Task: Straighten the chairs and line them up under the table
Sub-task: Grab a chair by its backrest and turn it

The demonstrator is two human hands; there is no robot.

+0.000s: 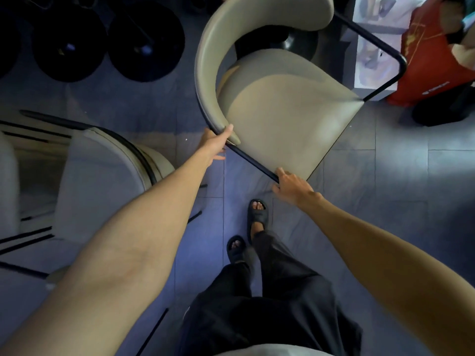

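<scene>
A beige padded chair (288, 106) with a curved backrest and a thin black metal frame stands before me, turned at an angle on the floor. My left hand (216, 143) grips the near end of its curved backrest. My right hand (290, 185) is closed on the black frame rail at the seat's near corner. Another beige chair (102, 173) of the same kind stands at the left, beside my left forearm. No tabletop is visible in the view.
Round black bases (146, 39) rest on the grey tiled floor at the upper left. A red bag (434, 47) and a pale board lean at the upper right. My feet in black sandals (257, 214) stand just behind the chair.
</scene>
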